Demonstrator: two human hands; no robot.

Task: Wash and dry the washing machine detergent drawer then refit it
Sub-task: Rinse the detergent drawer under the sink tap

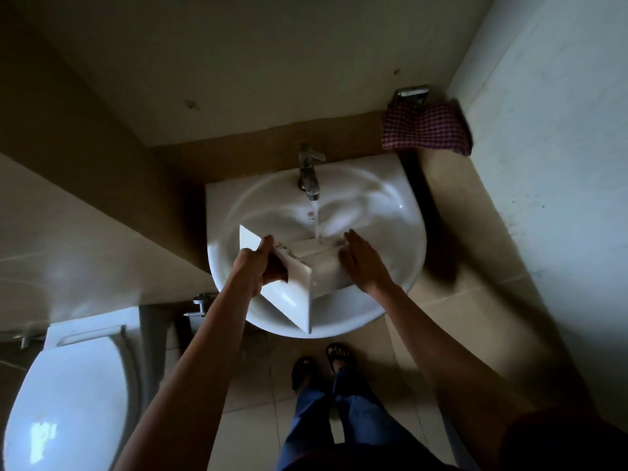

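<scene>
I have the drawer (323, 266) lying across the sink (343, 322), its back end under the tap (310, 171). The water (316, 222) is running and lands on that end. My left hand (258, 263) holds the front panel, fingers curled over its top edge. My right hand (360, 260) is flat and relaxed, fingers straight against the drawer's far side, gripping nothing.

I judge the wash to be under way and not finished: only one end sits in the stream, and dark specks show just behind the panel. Drying and refitting are both left to do. The washing machine is not in view, so the refit means carrying the drawer out of here.

Room is tight inside the bowl. The panel's lower corner hangs at the near rim, and the spout sits close above the back end, so turning the drawer risks a knock on either. Lifting it toward me is the free direction. A checked cloth (424, 130) hangs on the wall to the right of the tap, near enough to reach for drying, I think. The toilet (68, 385) crowds my left side and the wall (543, 130) closes off my right.
</scene>
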